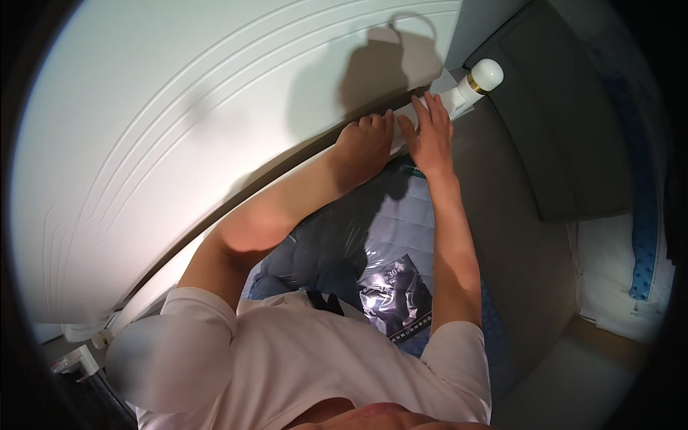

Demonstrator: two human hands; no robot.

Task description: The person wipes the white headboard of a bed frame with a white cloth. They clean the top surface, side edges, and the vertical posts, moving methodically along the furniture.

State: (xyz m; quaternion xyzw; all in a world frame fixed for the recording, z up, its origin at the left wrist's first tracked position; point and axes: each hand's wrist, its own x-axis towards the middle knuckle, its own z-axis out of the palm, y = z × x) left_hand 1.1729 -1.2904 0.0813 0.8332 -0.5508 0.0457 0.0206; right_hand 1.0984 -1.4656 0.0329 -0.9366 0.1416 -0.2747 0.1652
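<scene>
Before me stands a white panel (177, 161) with curved decorative grooves, which looks like a bed's headboard or footboard. A white rail (407, 114) runs along its edge to a post with a rounded white cap (487, 75) and a gold band. My left hand (368, 144) has its fingers curled over this rail. Just right of it, my right hand (431, 134) rests on the rail close to the post, thumb apart from the fingers. The undersides of both hands are hidden. Below the arms lies a mattress (400, 220) in clear plastic wrap.
A dark printed sheet (395, 301) bearing writing lies on the wrapped mattress. Dark grey upholstered-looking panels (559, 118) stand at the right, with a blue dotted strip (643, 247) beyond. A white bracket-like part (80, 360) sits at the lower left.
</scene>
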